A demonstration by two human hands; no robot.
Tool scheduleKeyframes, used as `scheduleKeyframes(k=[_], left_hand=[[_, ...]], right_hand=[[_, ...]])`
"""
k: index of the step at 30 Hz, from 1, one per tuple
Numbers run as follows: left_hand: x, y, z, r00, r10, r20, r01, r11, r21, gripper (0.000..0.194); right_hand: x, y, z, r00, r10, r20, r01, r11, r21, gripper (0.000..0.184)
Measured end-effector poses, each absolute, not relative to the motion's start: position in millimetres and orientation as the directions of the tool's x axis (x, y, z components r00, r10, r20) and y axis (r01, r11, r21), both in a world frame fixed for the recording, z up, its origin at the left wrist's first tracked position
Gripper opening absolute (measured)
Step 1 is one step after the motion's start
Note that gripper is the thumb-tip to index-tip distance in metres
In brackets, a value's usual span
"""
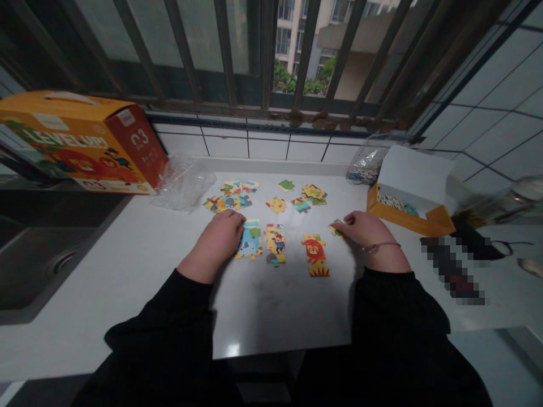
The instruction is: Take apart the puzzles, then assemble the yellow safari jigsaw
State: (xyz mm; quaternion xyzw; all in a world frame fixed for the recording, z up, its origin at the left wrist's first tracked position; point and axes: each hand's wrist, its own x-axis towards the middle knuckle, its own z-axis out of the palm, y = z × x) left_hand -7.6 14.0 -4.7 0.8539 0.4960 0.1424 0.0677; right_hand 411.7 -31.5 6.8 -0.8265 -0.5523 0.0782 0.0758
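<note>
My right hand (362, 227) pinches a green and yellow jigsaw puzzle piece (336, 228) just above or on the counter. Curled against the left edge of a joined blue section with an elephant (250, 243) is my left hand (224, 234); what its fingertips hold, if anything, is hidden. Between the hands lie a joined strip with a figure in a hat (276, 244) and a joined red lion section (314, 252). Loose pieces spread behind them: a yellow piece (277, 204), a striped piece (301, 204), a green piece (286, 185) and a small pile (314, 193).
More joined or overlapping pieces (229, 202) lie at the back left. An orange puzzle box (85, 144) and a clear plastic bag (184, 181) stand near the sink (25, 282). At right are an open small box (409, 212) with pieces and another bag (365, 167).
</note>
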Motion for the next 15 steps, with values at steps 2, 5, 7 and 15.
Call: scheduleKeyframes(k=[2, 5, 7, 15], left_hand=[[-7, 14, -4, 0.473, 0.864, 0.173, 0.828, -0.503, 0.247, 0.024], [-6, 12, -3, 0.471, 0.867, 0.163, 0.830, -0.498, 0.249, 0.025], [-5, 11, -3, 0.461, 0.874, 0.152, 0.837, -0.485, 0.253, 0.026], [2, 6, -3, 0.472, 0.860, 0.192, 0.816, -0.509, 0.274, 0.026]], right_hand=[[411, -31, 3, 0.295, 0.953, -0.065, 0.923, -0.302, -0.241, 0.038], [414, -30, -1, 0.239, 0.967, -0.089, 0.922, -0.254, -0.291, 0.034], [415, -29, -3, 0.247, 0.963, -0.110, 0.903, -0.270, -0.334, 0.033], [398, -26, 5, 0.274, 0.961, -0.017, 0.874, -0.257, -0.413, 0.020]])
